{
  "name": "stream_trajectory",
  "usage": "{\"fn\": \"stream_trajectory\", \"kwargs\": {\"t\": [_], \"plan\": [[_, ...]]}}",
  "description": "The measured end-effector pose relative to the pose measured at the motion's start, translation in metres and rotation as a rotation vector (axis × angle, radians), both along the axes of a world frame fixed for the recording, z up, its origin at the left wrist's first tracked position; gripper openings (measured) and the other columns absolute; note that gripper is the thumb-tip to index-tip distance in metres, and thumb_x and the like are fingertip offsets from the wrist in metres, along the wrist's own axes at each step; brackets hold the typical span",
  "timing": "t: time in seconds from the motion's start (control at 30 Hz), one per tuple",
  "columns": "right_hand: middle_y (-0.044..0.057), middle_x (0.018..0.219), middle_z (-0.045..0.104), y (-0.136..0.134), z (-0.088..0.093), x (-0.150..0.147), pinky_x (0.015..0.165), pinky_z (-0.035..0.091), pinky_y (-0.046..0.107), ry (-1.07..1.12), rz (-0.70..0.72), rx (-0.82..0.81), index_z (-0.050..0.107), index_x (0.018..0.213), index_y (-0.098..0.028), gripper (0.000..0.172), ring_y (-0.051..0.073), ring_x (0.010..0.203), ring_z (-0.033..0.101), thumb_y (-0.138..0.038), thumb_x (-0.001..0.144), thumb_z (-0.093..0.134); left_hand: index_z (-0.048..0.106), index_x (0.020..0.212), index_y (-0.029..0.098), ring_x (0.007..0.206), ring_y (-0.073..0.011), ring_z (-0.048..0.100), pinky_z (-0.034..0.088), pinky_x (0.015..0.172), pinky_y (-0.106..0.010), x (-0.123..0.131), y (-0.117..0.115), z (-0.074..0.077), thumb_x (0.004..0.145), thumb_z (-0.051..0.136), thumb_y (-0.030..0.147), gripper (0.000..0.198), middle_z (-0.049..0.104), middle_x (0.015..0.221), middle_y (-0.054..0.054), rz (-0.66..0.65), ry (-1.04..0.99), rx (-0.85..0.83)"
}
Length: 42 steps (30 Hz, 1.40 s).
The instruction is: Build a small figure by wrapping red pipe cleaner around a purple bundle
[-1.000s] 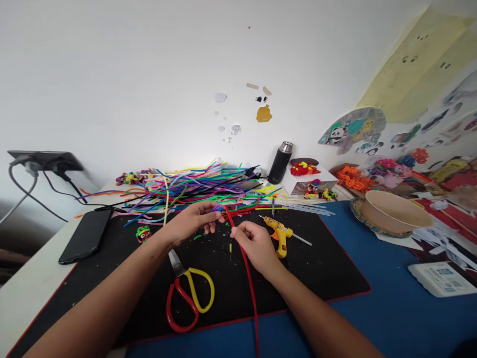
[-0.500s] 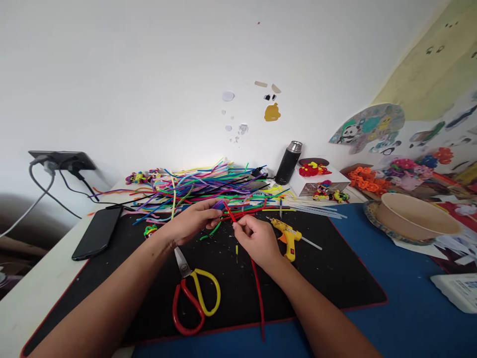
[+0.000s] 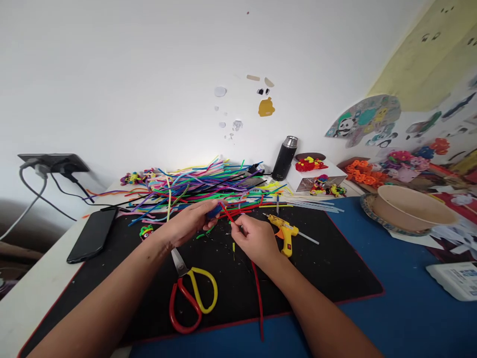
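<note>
My left hand is closed around a small purple-blue pipe-cleaner piece over the black mat. My right hand pinches a long red pipe cleaner close to that piece; the stem's upper end meets my left fingers and its tail runs down past the mat's near edge. Just behind my hands lies a big heap of coloured pipe cleaners. Scissors with red and yellow handles lie below my left wrist. A yellow glue gun rests right of my right hand.
A black phone lies at the mat's left edge, with cables and a wall socket beyond. A dark flask, small pipe-cleaner figures, a tan bowl and a white box sit to the right on the blue table cover.
My right hand has slid up the red pipe cleaner toward my left hand, drawing the stem's tail further onto the mat. The head camera shifted slightly.
</note>
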State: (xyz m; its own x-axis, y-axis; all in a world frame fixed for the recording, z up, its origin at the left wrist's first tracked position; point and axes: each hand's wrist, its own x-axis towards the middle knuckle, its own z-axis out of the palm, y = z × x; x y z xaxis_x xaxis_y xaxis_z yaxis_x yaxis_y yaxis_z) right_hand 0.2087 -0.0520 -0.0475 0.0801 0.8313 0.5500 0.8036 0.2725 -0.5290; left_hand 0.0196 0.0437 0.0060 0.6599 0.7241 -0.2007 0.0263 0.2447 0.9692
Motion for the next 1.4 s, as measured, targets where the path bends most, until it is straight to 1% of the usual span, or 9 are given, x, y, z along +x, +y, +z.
{"fn": "stream_trajectory", "kwargs": {"t": [0.2, 0.33, 0.43, 0.67, 0.8, 1.03, 1.2, 1.3, 1.4], "plan": [[-0.004, 0.055, 0.057, -0.0004, 0.0001, -0.0012, 0.056, 0.026, 0.028, -0.021, -0.018, -0.026, 0.065, 0.071, -0.021, 0.024, 0.012, 0.049, 0.045, -0.026, 0.094, 0.063, 0.063, 0.088, 0.018, 0.064, -0.0149, 0.042, 0.031, 0.059, -0.029, 0.002, -0.0015, 0.0013, 0.086, 0.071, 0.064, 0.047, 0.056, 0.076, -0.001, 0.016, 0.037, 0.023], [-0.003, 0.056, 0.059, -0.0011, 0.0012, -0.0019, 0.056, 0.026, 0.028, -0.057, -0.016, -0.038, 0.065, 0.072, -0.021, 0.023, 0.012, 0.05, 0.047, -0.025, 0.095, 0.063, 0.065, 0.093, 0.017, 0.064, -0.0154, 0.042, 0.031, 0.059, -0.029, 0.0032, -0.0018, 0.0018, 0.086, 0.071, 0.064, 0.048, 0.056, 0.078, -0.001, 0.023, 0.062, 0.032], [-0.003, 0.057, 0.059, -0.0014, 0.0014, -0.0021, 0.057, 0.026, 0.029, -0.062, -0.004, -0.037, 0.064, 0.072, -0.022, 0.023, 0.012, 0.05, 0.048, -0.024, 0.094, 0.062, 0.066, 0.097, 0.017, 0.063, -0.0149, 0.04, 0.029, 0.059, -0.029, 0.0034, -0.0018, 0.0015, 0.087, 0.07, 0.063, 0.047, 0.053, 0.074, 0.001, 0.025, 0.054, 0.023], [-0.003, 0.057, 0.058, -0.0009, 0.0009, -0.0018, 0.057, 0.026, 0.029, -0.054, 0.002, -0.046, 0.063, 0.071, -0.022, 0.023, 0.013, 0.051, 0.048, -0.025, 0.094, 0.063, 0.066, 0.091, 0.018, 0.063, -0.0144, 0.04, 0.029, 0.059, -0.029, 0.0025, -0.0001, -0.0026, 0.092, 0.068, 0.057, 0.04, 0.052, 0.073, 0.001, 0.022, 0.054, 0.054], [-0.003, 0.057, 0.059, -0.001, -0.0001, -0.0021, 0.057, 0.026, 0.029, -0.048, 0.002, -0.05, 0.063, 0.071, -0.022, 0.023, 0.013, 0.052, 0.048, -0.026, 0.094, 0.062, 0.067, 0.093, 0.018, 0.063, -0.014, 0.039, 0.029, 0.058, -0.029, 0.0018, 0.0008, -0.0048, 0.094, 0.067, 0.056, 0.039, 0.052, 0.072, 0.002, 0.016, 0.05, 0.052], [-0.003, 0.058, 0.06, -0.0009, -0.0035, -0.0025, 0.057, 0.026, 0.029, -0.054, 0.014, -0.044, 0.063, 0.073, -0.022, 0.022, 0.013, 0.053, 0.05, -0.025, 0.094, 0.063, 0.068, 0.091, 0.017, 0.063, -0.0141, 0.042, 0.029, 0.057, -0.028, 0.0039, -0.0017, -0.0014, 0.088, 0.072, 0.055, 0.038, 0.055, 0.076, -0.001, 0.063, 0.064, 0.039], [-0.002, 0.058, 0.061, -0.0012, -0.0023, -0.0027, 0.057, 0.026, 0.029, -0.058, 0.011, -0.056, 0.063, 0.072, -0.022, 0.021, 0.013, 0.053, 0.05, -0.024, 0.093, 0.063, 0.068, 0.091, 0.017, 0.063, -0.0141, 0.042, 0.03, 0.057, -0.028, 0.0046, -0.0031, 0.0007, 0.086, 0.074, 0.056, 0.04, 0.054, 0.075, 0.0, 0.068, 0.073, 0.04], [-0.002, 0.059, 0.061, -0.0015, -0.0024, -0.0029, 0.057, 0.026, 0.029, -0.055, 0.016, -0.054, 0.064, 0.073, -0.022, 0.021, 0.013, 0.053, 0.051, -0.024, 0.094, 0.063, 0.067, 0.088, 0.017, 0.063, -0.0144, 0.042, 0.03, 0.057, -0.028, 0.0042, -0.0034, 0.001, 0.087, 0.072, 0.059, 0.043, 0.055, 0.076, -0.001, 0.052, 0.074, 0.051], [-0.002, 0.06, 0.062, -0.0017, -0.0031, -0.0033, 0.057, 0.026, 0.029, -0.055, 0.02, -0.053, 0.063, 0.073, -0.022, 0.021, 0.013, 0.053, 0.052, -0.023, 0.094, 0.064, 0.068, 0.09, 0.017, 0.063, -0.0149, 0.043, 0.03, 0.057, -0.028, 0.0043, -0.0035, 0.0016, 0.088, 0.07, 0.063, 0.046, 0.055, 0.077, -0.001, 0.044, 0.074, 0.072]]}}
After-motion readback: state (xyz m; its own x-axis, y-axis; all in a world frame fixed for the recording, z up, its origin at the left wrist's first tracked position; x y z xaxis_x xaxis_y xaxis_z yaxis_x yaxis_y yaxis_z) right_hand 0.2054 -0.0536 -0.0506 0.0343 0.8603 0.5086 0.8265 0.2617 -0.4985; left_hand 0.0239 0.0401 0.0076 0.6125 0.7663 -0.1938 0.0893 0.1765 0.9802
